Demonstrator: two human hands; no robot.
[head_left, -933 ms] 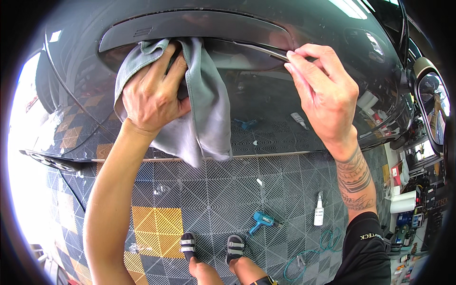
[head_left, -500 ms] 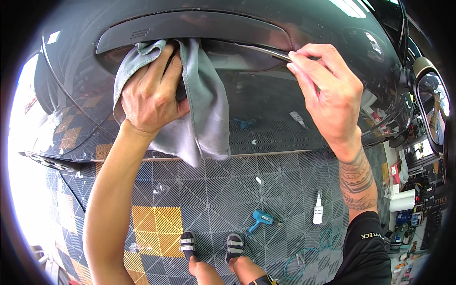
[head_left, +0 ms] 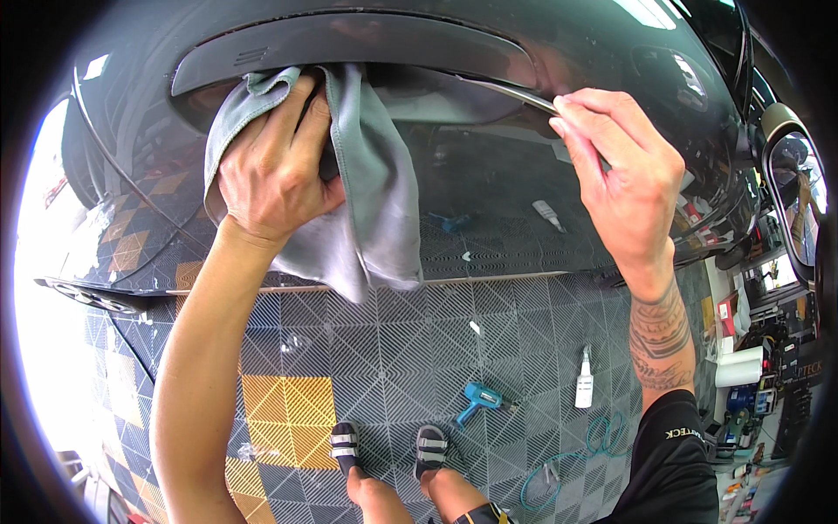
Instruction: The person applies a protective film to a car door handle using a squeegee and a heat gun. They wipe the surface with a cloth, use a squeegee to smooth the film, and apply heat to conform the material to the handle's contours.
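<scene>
Left hand (head_left: 271,175), upper left of frame: fingers clutch a grey microfibre cloth (head_left: 367,201) against the glossy black car body (head_left: 489,175). Right hand (head_left: 624,175), upper right: fingers pinch a thin film edge (head_left: 515,92) at the recess.

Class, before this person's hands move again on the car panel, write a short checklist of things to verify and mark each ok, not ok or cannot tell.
1. Left hand grips the grey cloth: ok.
2. Cloth pressed against the dark car panel under the spoiler: ok.
3. Right hand fingertips pinch the thin strip at the spoiler's edge: ok.
4. Strip seated along its whole length: cannot tell.
5. Floor near the feet free of loose things: not ok; a blue tool, a white bottle and a cord lie there.
</scene>
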